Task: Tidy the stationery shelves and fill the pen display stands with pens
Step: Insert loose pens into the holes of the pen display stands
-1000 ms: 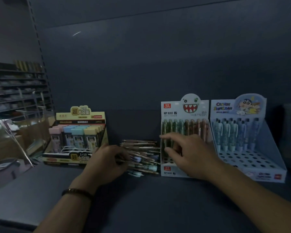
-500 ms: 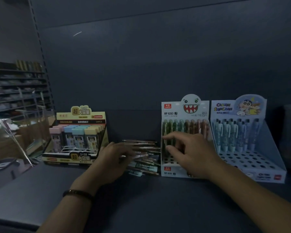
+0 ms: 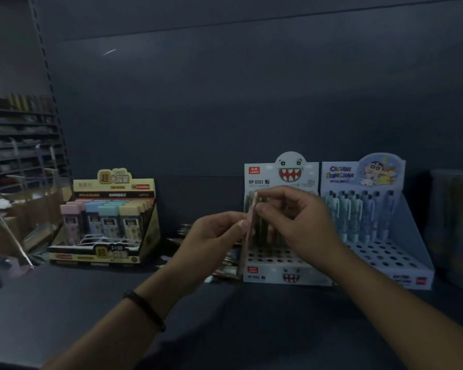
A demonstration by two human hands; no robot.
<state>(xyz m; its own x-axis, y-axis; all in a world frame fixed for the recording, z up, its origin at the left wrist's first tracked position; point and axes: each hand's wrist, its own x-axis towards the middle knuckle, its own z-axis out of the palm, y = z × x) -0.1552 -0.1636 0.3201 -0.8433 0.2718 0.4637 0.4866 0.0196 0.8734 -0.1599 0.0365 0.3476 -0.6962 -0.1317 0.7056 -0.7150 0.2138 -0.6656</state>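
a: hands?
b: left hand [image 3: 214, 236] and right hand [image 3: 297, 220] both pinch one pen [image 3: 252, 209]. it's near upright, top tilted toward 1 o'clock, in front of the white stand's [image 3: 281, 275] left edge.
a: other pens?
b: loose pens [image 3: 229, 271] on the shelf [image 3: 251, 329], just beside the white stand at its 9 o'clock, mostly hidden by the left hand. blue stand [image 3: 412, 236] at its 3 o'clock.
a: room?
b: front rows on both stands show open holes. refill box [image 3: 104, 252] further out at 9 o'clock, bare shelf between. bare shelf at 6 o'clock too.
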